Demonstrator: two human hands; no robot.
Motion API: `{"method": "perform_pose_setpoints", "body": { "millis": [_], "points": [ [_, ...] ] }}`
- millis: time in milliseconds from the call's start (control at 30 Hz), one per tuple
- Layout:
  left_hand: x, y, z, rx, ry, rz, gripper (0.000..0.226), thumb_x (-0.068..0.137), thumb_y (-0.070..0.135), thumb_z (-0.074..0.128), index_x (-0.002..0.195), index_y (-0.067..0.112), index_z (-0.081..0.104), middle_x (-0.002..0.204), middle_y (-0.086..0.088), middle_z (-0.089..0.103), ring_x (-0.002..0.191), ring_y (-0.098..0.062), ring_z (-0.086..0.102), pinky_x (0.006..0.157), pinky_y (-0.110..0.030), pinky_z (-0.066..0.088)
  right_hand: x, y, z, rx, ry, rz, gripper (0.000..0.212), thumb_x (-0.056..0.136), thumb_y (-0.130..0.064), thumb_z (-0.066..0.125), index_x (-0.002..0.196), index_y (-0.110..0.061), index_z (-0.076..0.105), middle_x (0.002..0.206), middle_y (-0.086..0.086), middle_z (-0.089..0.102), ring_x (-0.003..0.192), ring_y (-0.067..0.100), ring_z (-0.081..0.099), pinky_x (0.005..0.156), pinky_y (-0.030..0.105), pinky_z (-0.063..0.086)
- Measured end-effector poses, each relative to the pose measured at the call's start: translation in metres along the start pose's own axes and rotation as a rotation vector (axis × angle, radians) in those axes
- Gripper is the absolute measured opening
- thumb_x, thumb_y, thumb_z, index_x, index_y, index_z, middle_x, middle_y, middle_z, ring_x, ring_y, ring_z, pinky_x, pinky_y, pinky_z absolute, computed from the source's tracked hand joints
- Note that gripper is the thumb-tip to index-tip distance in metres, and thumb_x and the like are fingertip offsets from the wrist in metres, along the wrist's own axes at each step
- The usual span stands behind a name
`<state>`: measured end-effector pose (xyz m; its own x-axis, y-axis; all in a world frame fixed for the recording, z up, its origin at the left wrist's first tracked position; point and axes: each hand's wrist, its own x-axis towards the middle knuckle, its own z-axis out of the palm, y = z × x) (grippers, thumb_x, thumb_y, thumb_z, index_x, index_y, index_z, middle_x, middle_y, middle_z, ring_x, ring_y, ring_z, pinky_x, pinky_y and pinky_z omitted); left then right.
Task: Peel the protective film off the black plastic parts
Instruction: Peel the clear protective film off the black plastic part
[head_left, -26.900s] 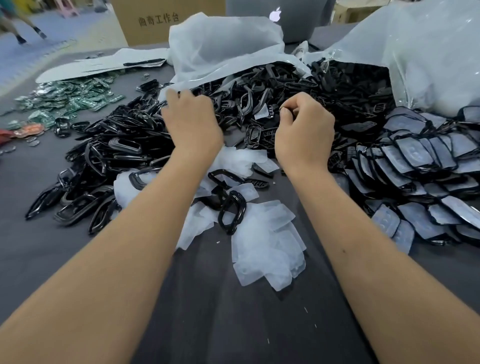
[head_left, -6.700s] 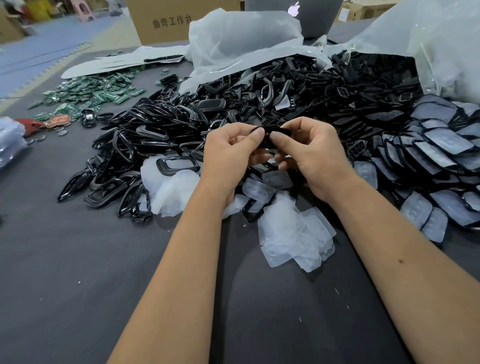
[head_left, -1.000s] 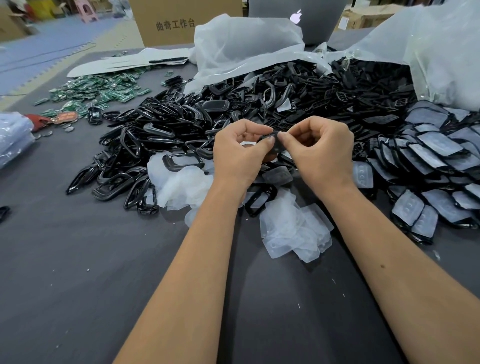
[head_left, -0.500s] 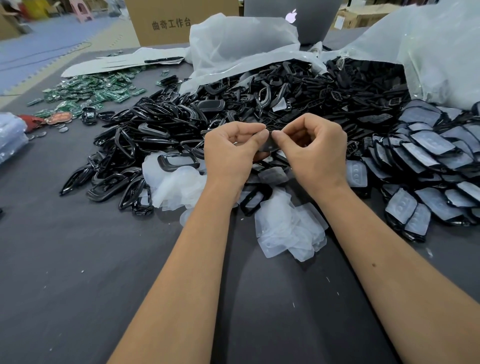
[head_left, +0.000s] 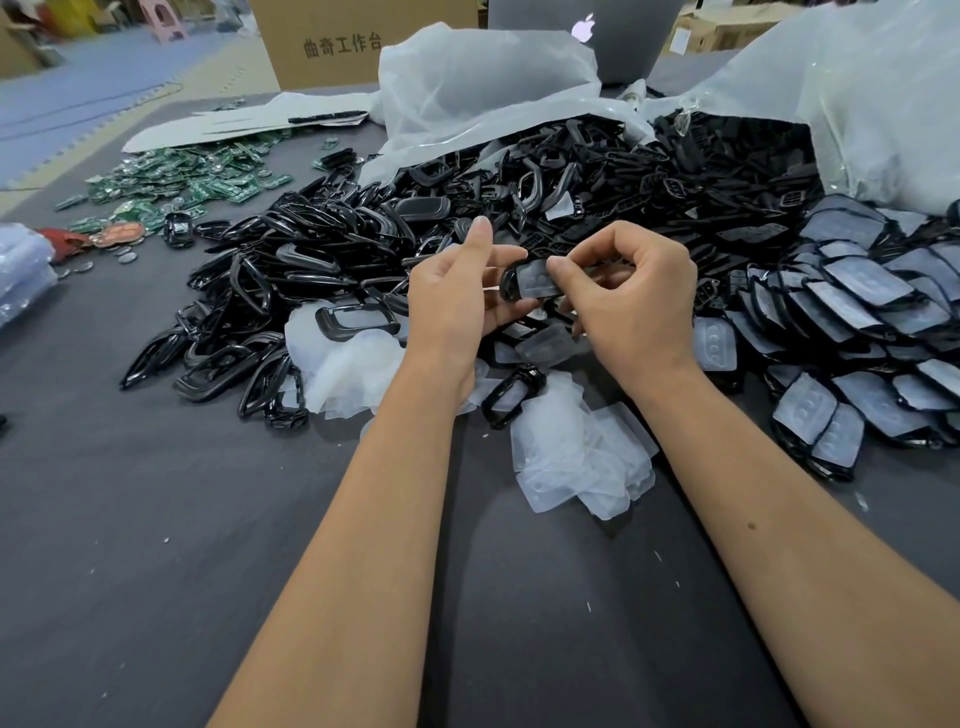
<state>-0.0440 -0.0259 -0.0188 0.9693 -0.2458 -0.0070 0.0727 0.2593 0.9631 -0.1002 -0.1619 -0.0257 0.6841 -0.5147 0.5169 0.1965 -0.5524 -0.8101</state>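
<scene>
The big grey table (head_left: 156, 545) holds everything, so the person can reach it all while working. 2 large clear bags (head_left: 857, 93) lie open at the far side, and black parts (head_left: 597, 176) spill out of them into a wide heap, most likely so they are easy to grab. On the right, a row of parts with film (head_left: 852, 291) on them lies like fallen cards; these look like they wait for their turn. On the left sits a pile of shiny black frames (head_left: 260, 291), which look bare, so I think these are done. In the middle, near the arms, loose films (head_left: 582, 457) lie in a soft white pile, dropped close by so the hands do not have to travel. Green boards (head_left: 202, 176) lie far off to the left, away from the job. The left hand (head_left: 457, 291) holds 1 small part (head_left: 524, 278) up over the heap, fingers curled under it and thumb pointing up, to keep it steady. The right hand (head_left: 634, 291) pinches the film at the part's edge, probably to pull it off.
</scene>
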Motion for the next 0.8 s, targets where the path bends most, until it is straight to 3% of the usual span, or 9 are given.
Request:
{"method": "perform_pose_setpoints", "body": {
  "millis": [133, 200, 367, 633, 800],
  "points": [
    [-0.0017, -0.0009, -0.0004, 0.036, -0.031, 0.025, 0.008, 0.095, 0.002, 0.069, 0.098, -0.003, 0.074, 0.091, -0.018, 0.071, 0.080, -0.018, 0.073, 0.073, -0.030, 0.061, -0.0008, -0.0005, -0.0007, 0.027, 0.000, -0.012, 0.018, 0.087, -0.019, 0.082, 0.078, -0.011, 0.070, 0.070, -0.002, 0.071, 0.054, 0.019, 0.067, 0.055, 0.031, 0.053],
    [-0.0020, -0.0006, -0.0007, 0.048, -0.021, 0.017, 0.010, 0.094, -0.005, 0.066, 0.102, -0.005, 0.073, 0.091, -0.018, 0.072, 0.079, -0.018, 0.074, 0.074, -0.029, 0.061, -0.0005, -0.0010, -0.0009, 0.050, -0.007, -0.014, 0.016, 0.087, -0.018, 0.082, 0.079, -0.011, 0.071, 0.074, 0.000, 0.071, 0.055, 0.020, 0.066, 0.054, 0.033, 0.055],
    [-0.0015, 0.0026, -0.0006, -0.015, -0.002, -0.040, 0.020, 0.099, -0.006, 0.054, 0.106, -0.010, 0.072, 0.096, -0.021, 0.070, 0.083, -0.024, 0.071, 0.071, -0.027, 0.060, 0.0000, -0.0001, -0.0018, 0.100, -0.037, -0.012, 0.014, 0.088, -0.017, 0.083, 0.086, -0.010, 0.071, 0.088, 0.007, 0.073, 0.060, 0.020, 0.068, 0.059, 0.040, 0.059],
    [-0.0031, 0.0031, 0.0014, -0.019, -0.029, -0.045, 0.021, 0.099, -0.005, 0.054, 0.098, -0.003, 0.074, 0.096, -0.022, 0.070, 0.087, -0.028, 0.067, 0.072, -0.029, 0.061, 0.0004, 0.0022, -0.0008, 0.020, -0.005, -0.010, 0.016, 0.087, -0.020, 0.082, 0.082, -0.010, 0.071, 0.078, 0.005, 0.072, 0.060, 0.023, 0.068, 0.062, 0.038, 0.059],
    [-0.0039, 0.0022, 0.0012, 0.014, -0.041, -0.025, 0.013, 0.094, -0.008, 0.063, 0.103, -0.004, 0.072, 0.084, -0.010, 0.074, 0.075, -0.015, 0.074, 0.073, -0.028, 0.061, 0.0000, 0.0013, -0.0008, 0.033, 0.000, -0.020, 0.016, 0.086, -0.018, 0.082, 0.080, -0.009, 0.071, 0.074, 0.003, 0.072, 0.060, 0.022, 0.069, 0.061, 0.039, 0.059]
  ]
}}
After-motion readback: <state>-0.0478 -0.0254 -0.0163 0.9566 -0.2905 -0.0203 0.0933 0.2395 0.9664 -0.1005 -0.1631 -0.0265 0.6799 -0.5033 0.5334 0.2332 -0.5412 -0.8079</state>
